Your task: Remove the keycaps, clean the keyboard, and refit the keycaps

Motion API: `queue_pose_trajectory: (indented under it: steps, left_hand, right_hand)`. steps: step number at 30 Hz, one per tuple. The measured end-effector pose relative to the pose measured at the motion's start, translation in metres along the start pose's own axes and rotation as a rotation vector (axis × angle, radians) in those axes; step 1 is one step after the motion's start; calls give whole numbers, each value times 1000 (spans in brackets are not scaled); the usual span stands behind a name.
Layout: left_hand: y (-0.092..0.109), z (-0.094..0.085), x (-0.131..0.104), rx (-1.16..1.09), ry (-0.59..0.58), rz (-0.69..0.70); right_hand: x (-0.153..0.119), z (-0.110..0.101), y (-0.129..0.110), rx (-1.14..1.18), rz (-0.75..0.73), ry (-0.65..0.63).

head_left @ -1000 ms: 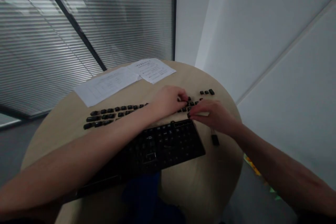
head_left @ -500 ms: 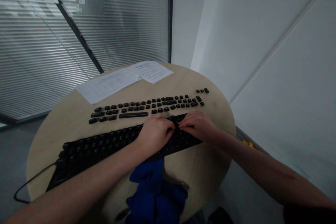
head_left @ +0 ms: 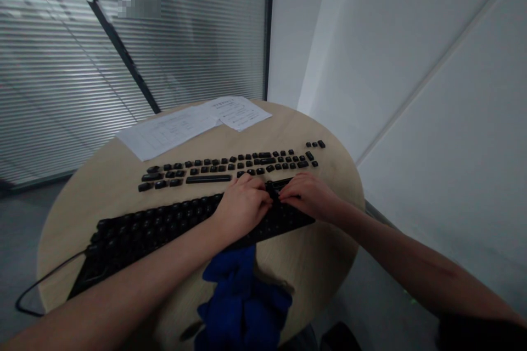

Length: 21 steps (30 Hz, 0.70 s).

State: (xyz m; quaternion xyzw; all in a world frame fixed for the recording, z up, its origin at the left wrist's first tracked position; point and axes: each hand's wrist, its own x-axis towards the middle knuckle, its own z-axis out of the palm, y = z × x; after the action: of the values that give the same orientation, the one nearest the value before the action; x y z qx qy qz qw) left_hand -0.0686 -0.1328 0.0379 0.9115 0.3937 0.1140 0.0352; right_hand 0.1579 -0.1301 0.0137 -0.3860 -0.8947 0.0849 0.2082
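Note:
A black keyboard (head_left: 160, 230) lies on the round wooden table, slanting up to the right. Keycaps cover its left part, while much of the right part is bare. My left hand (head_left: 245, 203) rests over its right half, fingers pinched together at a spot near the top edge. Just to the right, my right hand (head_left: 308, 194) has its thumb and fingertips pressed together at the same spot. Whatever is between the fingers is too small and dark to make out. Behind the keyboard, loose black keycaps (head_left: 263, 161) are laid out in rows, with a long space bar (head_left: 208, 179) among them.
Printed sheets (head_left: 177, 129) lie at the table's (head_left: 329, 263) far side. A blue cloth item (head_left: 242, 307) sits at the near edge below my forearms. The keyboard's cable (head_left: 28, 290) loops off the left edge. Window blinds and a white wall stand behind.
The whole view has shifted slightly. Both hands stay at the same place on the keyboard, with only small finger movement.

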Motion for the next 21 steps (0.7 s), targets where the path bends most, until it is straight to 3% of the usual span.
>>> queue_pose_trajectory:
  steps: [14, 21]
  left_hand:
    - [-7, 5, -3, -24, -25, 32]
    - [-11, 5, -5, -60, -51, 21]
  right_hand:
    - [-4, 7, -4, -67, 6, 49]
    - [-20, 19, -4, -68, 99, 126]
